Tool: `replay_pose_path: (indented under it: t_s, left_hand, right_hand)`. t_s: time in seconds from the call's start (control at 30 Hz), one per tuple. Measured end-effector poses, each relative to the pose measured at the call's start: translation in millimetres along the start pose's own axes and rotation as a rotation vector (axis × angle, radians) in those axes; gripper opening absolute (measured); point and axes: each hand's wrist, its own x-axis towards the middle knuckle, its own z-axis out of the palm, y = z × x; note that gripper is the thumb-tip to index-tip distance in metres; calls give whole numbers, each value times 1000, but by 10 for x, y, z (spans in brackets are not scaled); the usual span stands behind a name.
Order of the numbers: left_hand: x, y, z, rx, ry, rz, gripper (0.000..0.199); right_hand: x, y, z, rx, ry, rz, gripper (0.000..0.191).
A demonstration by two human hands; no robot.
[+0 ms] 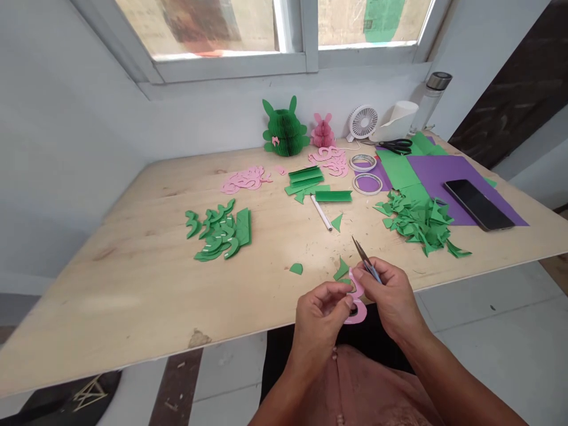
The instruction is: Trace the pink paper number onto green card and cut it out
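My left hand (326, 316) is closed on a curved pink paper cutout (360, 313) at the table's front edge. A small green paper piece shows by its fingertips. In my right hand (394, 296) is a pair of scissors (364, 257), blades pointing up and away; the handles are mostly hidden. The right thumb and fingers also meet the upper end of the pink cutout. Just beyond the hands lie a green scrap (341, 270) and a small rounded green piece (296, 268).
Stacked green cutouts (217, 234) lie left, a heap of green scraps (419, 222) right. Behind are pink cutouts (246, 179), a marker (321, 213), tape rolls (368, 184), a phone (479, 205), a fan (362, 122), and green (285, 133) and pink (322, 131) paper figures.
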Motion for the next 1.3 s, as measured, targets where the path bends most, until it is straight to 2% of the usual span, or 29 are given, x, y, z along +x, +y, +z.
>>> replay_pose_path:
  t_s: [0.2, 0.7, 1.1, 1.3]
  left_hand:
    - [16, -3, -8, 29, -19, 25, 14]
    - [21, 15, 0, 44, 26, -1, 12]
    - [34, 13, -23, 69, -11, 1, 10]
    - [65, 35, 20, -36, 5, 5, 18]
  right_hand:
    - [-3, -10, 15, 13, 7, -7, 21]
    - [-4, -2, 11, -28, 1, -10, 25]
    - [-16, 29, -11, -89, -14, -17, 25]
    - [-53, 9, 1, -78, -40, -16, 23]
